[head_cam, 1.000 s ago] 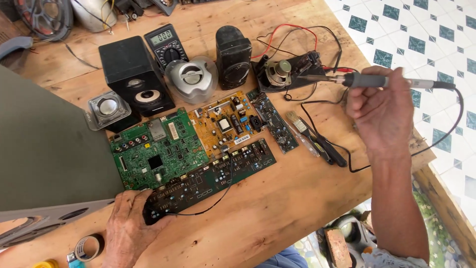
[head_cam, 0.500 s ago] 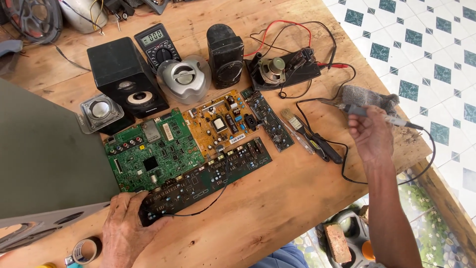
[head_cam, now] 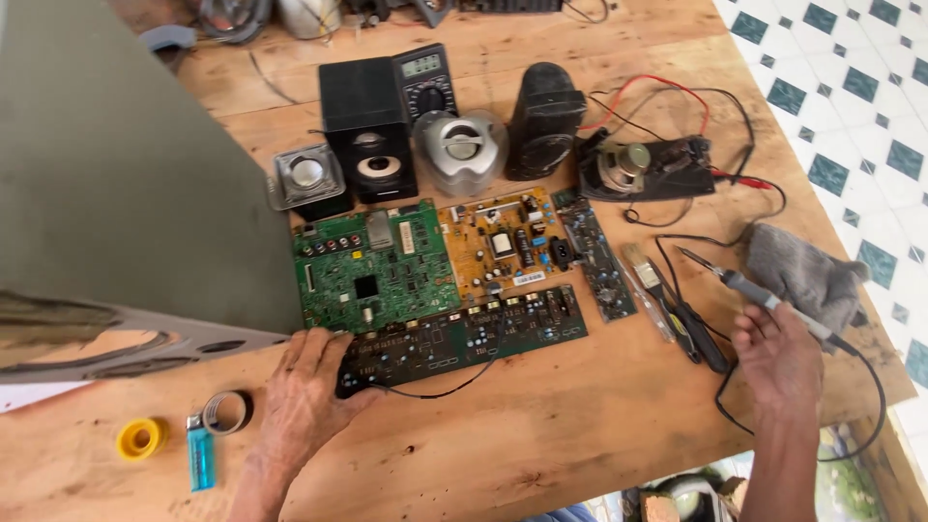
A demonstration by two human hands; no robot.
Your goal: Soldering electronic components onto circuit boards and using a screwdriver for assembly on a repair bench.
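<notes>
The grey panel (head_cam: 116,174) runs off the left edge; both forearms are cut off below.

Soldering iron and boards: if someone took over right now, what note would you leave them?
Left hand: fingers press on the near end of the long dark circuit board.
Right hand: holds the soldering iron, tip up and clear of every board, beside the grey cloth.
Green board and orange board lie flat behind.
Nothing shows as soldered; the iron has not touched a board.
</notes>
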